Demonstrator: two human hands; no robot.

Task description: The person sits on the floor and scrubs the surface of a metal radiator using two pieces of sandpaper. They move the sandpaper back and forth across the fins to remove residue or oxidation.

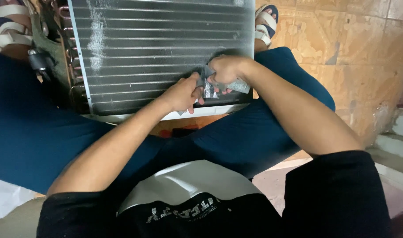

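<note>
Small grey silvery strip point(236, 85) pinched against a dusty, dark finned coil panel point(157, 48) between the knees

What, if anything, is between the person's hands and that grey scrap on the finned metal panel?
Nothing visible. The left hand and right hand both grip the grey scrap directly, pressed against the finned panel near its lower edge.

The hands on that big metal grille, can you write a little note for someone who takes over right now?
Left hand: fingers closed on a small grey tool or strip, pressed to the grille.
Right hand: gripping the same grey piece from above.
The finned metal grille leans between the knees on the tiled floor; copper pipes run down its left side.
Done: a pale streak shows on the upper left fins.
Left: work is at the lower right corner; whether it is finished cannot be told.
</note>
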